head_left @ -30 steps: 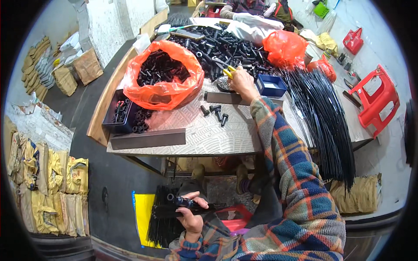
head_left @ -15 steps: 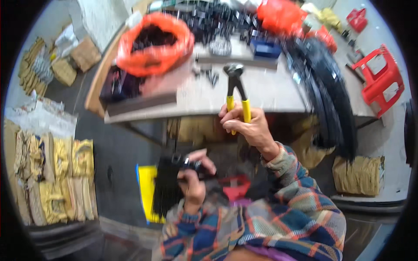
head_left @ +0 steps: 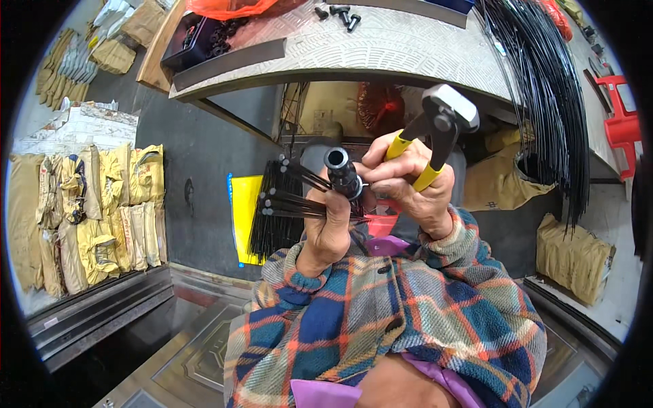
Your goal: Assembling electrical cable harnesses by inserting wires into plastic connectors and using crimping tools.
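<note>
- Nearest me, my left hand point(head_left: 331, 221) is closed around a short black tube point(head_left: 342, 171), its open end facing up at the camera, just below the table edge.
- Thin black rods point(head_left: 289, 204) with small caps stick out leftward from that same grip.
- My right hand point(head_left: 407, 182) is wrapped around the yellow handles of a pair of pincers point(head_left: 435, 129); its fingertips point(head_left: 373, 185) touch the tube.
- The pincers' dark head points up and right; I cannot tell how its jaws stand.
- Beyond, on the metal table point(head_left: 381, 47), a black tray point(head_left: 197, 42) holds dark small parts.
- An orange bag point(head_left: 231, 7) sits behind the tray; its contents are out of view.
- A sheaf of long black rods point(head_left: 544, 88) hangs over the table's right edge.
</note>
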`<state>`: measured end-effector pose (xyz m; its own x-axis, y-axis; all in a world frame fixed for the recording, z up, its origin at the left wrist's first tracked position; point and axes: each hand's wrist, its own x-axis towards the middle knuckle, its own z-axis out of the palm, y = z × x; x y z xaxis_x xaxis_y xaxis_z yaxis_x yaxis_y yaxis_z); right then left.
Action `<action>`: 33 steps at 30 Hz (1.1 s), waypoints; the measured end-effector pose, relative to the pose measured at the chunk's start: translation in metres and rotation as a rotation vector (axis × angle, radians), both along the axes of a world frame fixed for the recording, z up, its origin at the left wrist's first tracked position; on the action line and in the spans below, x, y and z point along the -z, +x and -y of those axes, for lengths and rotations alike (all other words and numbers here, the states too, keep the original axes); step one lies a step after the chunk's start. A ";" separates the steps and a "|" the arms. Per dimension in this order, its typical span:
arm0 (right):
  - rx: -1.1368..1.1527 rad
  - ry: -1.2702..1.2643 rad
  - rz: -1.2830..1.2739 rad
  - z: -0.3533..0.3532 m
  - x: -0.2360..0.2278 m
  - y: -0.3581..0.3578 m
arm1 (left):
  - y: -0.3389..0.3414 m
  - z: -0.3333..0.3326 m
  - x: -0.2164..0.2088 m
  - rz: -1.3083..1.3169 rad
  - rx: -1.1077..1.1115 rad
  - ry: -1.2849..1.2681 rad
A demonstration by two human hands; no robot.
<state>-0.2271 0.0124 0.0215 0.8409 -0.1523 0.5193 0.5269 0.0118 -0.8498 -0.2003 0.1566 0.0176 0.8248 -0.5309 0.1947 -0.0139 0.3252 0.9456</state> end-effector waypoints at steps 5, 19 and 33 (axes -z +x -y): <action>0.042 -0.068 0.063 0.004 0.002 -0.002 | -0.003 0.004 0.000 0.018 -0.014 0.015; 0.078 -0.155 0.074 0.001 -0.002 -0.004 | -0.003 0.001 0.002 -0.007 0.031 -0.048; 0.088 0.161 -0.124 -0.031 0.016 -0.001 | 0.013 -0.011 0.027 0.130 0.038 -0.038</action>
<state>-0.2279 0.0434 0.0054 0.8766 -0.3005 0.3758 0.4236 0.1114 -0.8990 -0.1875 0.1672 -0.0098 0.7706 -0.5518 0.3190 -0.1222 0.3632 0.9236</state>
